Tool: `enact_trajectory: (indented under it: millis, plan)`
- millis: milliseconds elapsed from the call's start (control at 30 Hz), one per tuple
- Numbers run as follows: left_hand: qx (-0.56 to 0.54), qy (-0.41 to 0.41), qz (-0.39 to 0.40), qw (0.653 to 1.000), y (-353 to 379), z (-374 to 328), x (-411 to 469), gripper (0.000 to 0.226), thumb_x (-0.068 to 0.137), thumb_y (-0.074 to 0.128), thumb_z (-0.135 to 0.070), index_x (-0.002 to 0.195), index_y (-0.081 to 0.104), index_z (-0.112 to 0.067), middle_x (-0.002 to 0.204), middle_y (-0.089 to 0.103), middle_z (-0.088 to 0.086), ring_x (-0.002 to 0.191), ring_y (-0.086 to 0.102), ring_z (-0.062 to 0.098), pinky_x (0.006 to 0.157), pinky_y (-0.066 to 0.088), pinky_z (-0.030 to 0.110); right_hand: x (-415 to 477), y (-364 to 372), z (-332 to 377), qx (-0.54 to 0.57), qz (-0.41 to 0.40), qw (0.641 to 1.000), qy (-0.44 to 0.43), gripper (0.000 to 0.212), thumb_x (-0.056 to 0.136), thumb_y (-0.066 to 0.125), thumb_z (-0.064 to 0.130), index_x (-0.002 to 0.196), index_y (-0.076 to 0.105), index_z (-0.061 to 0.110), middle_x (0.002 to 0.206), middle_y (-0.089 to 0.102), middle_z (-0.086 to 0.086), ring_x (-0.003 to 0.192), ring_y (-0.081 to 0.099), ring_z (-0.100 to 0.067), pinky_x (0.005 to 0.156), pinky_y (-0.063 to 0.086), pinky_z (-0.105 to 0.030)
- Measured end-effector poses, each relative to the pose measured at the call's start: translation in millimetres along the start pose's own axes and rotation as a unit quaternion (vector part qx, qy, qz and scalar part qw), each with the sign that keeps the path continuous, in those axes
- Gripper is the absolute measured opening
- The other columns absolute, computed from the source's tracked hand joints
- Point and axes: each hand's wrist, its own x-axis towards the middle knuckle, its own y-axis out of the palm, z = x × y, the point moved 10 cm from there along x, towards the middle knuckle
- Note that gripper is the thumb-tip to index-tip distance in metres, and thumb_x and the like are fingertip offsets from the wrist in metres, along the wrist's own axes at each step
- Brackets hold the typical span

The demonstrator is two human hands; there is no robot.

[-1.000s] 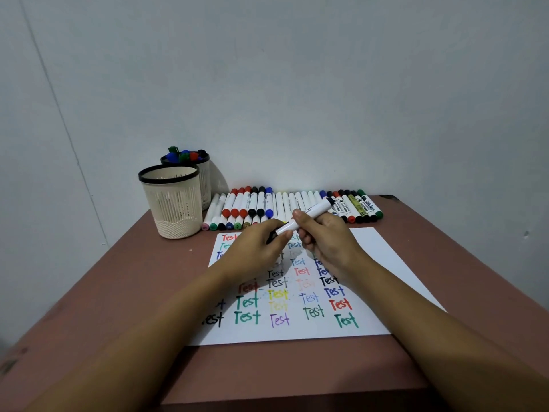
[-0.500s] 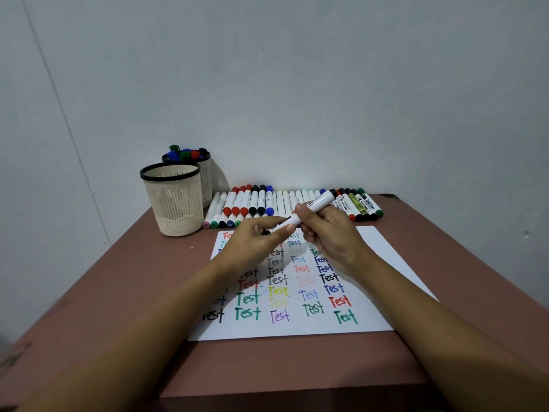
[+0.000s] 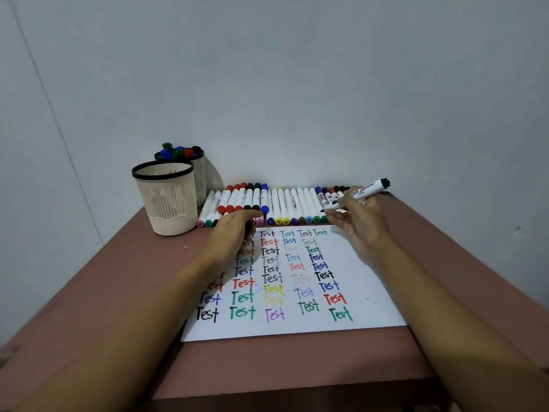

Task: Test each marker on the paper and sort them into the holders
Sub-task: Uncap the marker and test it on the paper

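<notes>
At the far left of the brown table (image 3: 118, 278) stands a cream mesh holder (image 3: 166, 203) with a black rim. Touching or just behind it is a second holder (image 3: 199, 179), with coloured marker ends showing above its rim. The left hand (image 3: 231, 236) rests at the paper's far left corner, forefinger stretched forward and the other fingers curled over a small dark piece, probably the black cap (image 3: 248, 228), though it is mostly hidden. Behind it, a row of markers (image 3: 285, 203) lies side by side along the wall. The white paper (image 3: 374, 295) bears columns of "Test" in many colours. On the right, the right hand (image 3: 359, 233) pinches a whiteboard marker (image 3: 361, 193) between thumb and fingertips. It has a white barrel with black print and a black end plug, and its bare black nib points down and left. It is held tilted in the air over the right end of the row.

A second ago both hands met over the top middle of the paper with this marker between them. Now they are well apart and the marker has gone up and to the right.
</notes>
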Motion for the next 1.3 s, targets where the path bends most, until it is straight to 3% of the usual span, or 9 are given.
enact_trajectory:
  millis: [133, 200, 300, 400, 600, 967, 1300]
  plan:
    - [0.029, -0.005, 0.001, 1.000, -1, 6, 3, 0.037, 0.100, 0.027, -0.016, 0.124, 0.055, -0.017, 0.080, 0.050, 0.003, 0.068, 0.044, 0.012, 0.053, 0.038, 0.015, 2, -8, -6, -0.139, -0.018, 0.990, -0.020, 0.018, 0.089, 0.056, 0.004, 0.073, 0.053, 0.011, 0.066, 0.052, -0.003, 0.060, 0.050, -0.012, 0.059, 0.046, -0.025]
    - [0.017, -0.009, 0.006, 1.000, 0, 8, 4, 0.037, 0.099, 0.031, -0.012, 0.130, 0.052, -0.013, 0.083, 0.052, 0.004, 0.071, 0.046, 0.014, 0.060, 0.042, 0.017, 2, -8, -8, -0.196, -0.013, 0.980, -0.026, 0.011, 0.086, 0.059, 0.005, 0.076, 0.055, 0.007, 0.065, 0.054, -0.004, 0.058, 0.049, -0.013, 0.055, 0.044, -0.027]
    - [0.056, 0.006, 0.012, 0.998, -2, 9, 7, 0.036, 0.096, 0.045, -0.015, 0.132, 0.049, -0.019, 0.100, 0.058, 0.003, 0.082, 0.056, 0.013, 0.073, 0.044, 0.019, 1, -6, -10, -0.226, -0.016, 0.973, -0.035, 0.007, 0.082, 0.063, 0.006, 0.081, 0.058, 0.001, 0.065, 0.055, -0.007, 0.057, 0.049, -0.016, 0.053, 0.044, -0.028]
    - [0.065, 0.000, 0.015, 0.998, -3, 15, 11, 0.039, 0.091, 0.057, -0.019, 0.130, 0.051, -0.022, 0.115, 0.057, 0.006, 0.099, 0.059, 0.016, 0.079, 0.046, 0.018, 0, -5, -12, -0.237, -0.016, 0.971, -0.036, 0.009, 0.079, 0.065, 0.004, 0.073, 0.058, 0.003, 0.063, 0.056, -0.009, 0.057, 0.051, -0.019, 0.059, 0.046, -0.032]
    - [0.075, -0.007, -0.003, 0.997, -5, 15, 12, 0.030, 0.087, 0.064, -0.018, 0.116, 0.060, -0.011, 0.106, 0.064, 0.004, 0.096, 0.061, 0.014, 0.077, 0.047, 0.016, 2, -5, -18, -0.248, -0.007, 0.968, -0.032, 0.010, 0.074, 0.066, 0.004, 0.067, 0.058, 0.005, 0.058, 0.056, -0.011, 0.056, 0.051, -0.024, 0.061, 0.045, -0.036]
    - [0.075, -0.007, 0.003, 0.997, -3, 17, 12, 0.017, 0.087, 0.064, -0.018, 0.104, 0.061, -0.017, 0.104, 0.064, 0.004, 0.096, 0.061, 0.016, 0.083, 0.049, 0.023, 1, -6, -14, -0.289, -0.021, 0.956, -0.054, 0.010, 0.073, 0.066, 0.012, 0.066, 0.060, 0.009, 0.059, 0.059, -0.005, 0.056, 0.055, -0.018, 0.064, 0.049, -0.036]
    - [0.085, -0.005, 0.010, 0.996, -2, 18, 12, 0.021, 0.088, 0.063, -0.020, 0.109, 0.061, -0.016, 0.104, 0.063, 0.003, 0.095, 0.060, 0.014, 0.080, 0.049, 0.021, -2, -3, -15, -0.290, -0.006, 0.956, -0.039, 0.013, 0.076, 0.064, 0.010, 0.066, 0.056, 0.007, 0.058, 0.055, -0.006, 0.052, 0.051, -0.016, 0.057, 0.045, -0.031]
